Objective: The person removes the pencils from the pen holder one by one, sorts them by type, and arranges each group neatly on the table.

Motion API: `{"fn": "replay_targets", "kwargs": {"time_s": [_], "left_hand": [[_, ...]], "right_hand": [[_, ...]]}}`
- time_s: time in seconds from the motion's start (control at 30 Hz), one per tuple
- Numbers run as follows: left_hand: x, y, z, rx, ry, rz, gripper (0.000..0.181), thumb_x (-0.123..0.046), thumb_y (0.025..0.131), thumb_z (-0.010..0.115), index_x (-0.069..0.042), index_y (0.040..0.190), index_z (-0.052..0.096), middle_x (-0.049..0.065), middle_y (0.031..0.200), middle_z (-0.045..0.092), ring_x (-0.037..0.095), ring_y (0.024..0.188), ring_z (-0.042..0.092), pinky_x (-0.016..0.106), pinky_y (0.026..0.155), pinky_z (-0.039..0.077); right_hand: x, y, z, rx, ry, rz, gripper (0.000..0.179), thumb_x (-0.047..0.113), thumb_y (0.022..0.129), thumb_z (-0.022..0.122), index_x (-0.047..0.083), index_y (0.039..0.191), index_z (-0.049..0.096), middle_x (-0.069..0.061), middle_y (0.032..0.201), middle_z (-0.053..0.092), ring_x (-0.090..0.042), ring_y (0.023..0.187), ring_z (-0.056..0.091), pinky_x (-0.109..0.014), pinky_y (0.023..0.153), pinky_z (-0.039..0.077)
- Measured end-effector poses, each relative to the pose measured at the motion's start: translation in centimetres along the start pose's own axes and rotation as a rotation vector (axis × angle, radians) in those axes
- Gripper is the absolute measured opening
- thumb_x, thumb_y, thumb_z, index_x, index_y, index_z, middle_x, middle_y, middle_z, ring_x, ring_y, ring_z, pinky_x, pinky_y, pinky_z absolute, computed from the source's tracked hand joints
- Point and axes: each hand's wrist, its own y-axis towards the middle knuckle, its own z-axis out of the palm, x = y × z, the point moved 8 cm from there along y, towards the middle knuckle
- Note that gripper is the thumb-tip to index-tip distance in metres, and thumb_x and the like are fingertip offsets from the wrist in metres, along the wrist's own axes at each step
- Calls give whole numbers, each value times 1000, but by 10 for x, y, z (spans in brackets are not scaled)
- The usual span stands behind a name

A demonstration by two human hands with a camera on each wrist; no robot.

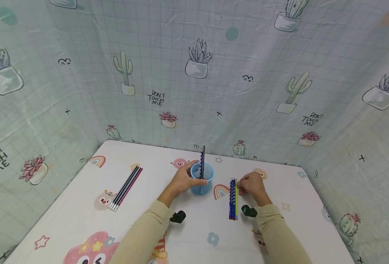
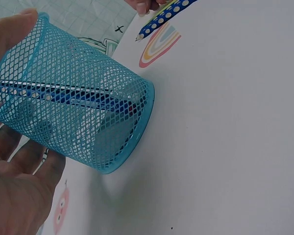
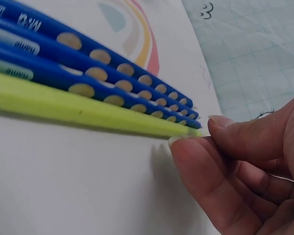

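Observation:
My left hand (image 1: 182, 180) grips a light blue mesh pencil cup (image 1: 208, 186), thumb at the rim and fingers round the far side. In the left wrist view the cup (image 2: 88, 98) looks tilted. Inside it stand a blue pencil with pale dots (image 1: 201, 161) and a dark pencil (image 1: 203, 156). My right hand (image 1: 253, 186) pinches the tip end of a yellow-green pencil (image 3: 103, 110) between thumb and forefinger. That pencil lies on the table beside several blue dotted pencils (image 3: 98, 56), all side by side.
Several dark pencils and a reddish one (image 1: 126, 189) lie in a slanted row at the table's left. The white table (image 1: 194, 238) carries printed cartoons. A patterned cloth (image 1: 227, 102) hangs behind and at both sides. Small dark devices (image 1: 178, 217) sit at the wrists.

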Motion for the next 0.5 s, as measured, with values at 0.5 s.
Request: {"fn": "replay_targets", "kwargs": {"time_s": [0.5], "left_hand": [[-5,-4,-1,-4,15,14,96,-46,68,89,-29,149,41,3,153,45,29,134,50,52,109,45]], "right_hand": [[28,-9,14,56,175,-42,12,5,86,73,-5,93,72,-14,77,71,-17,63,69,-32,61,61]]}}
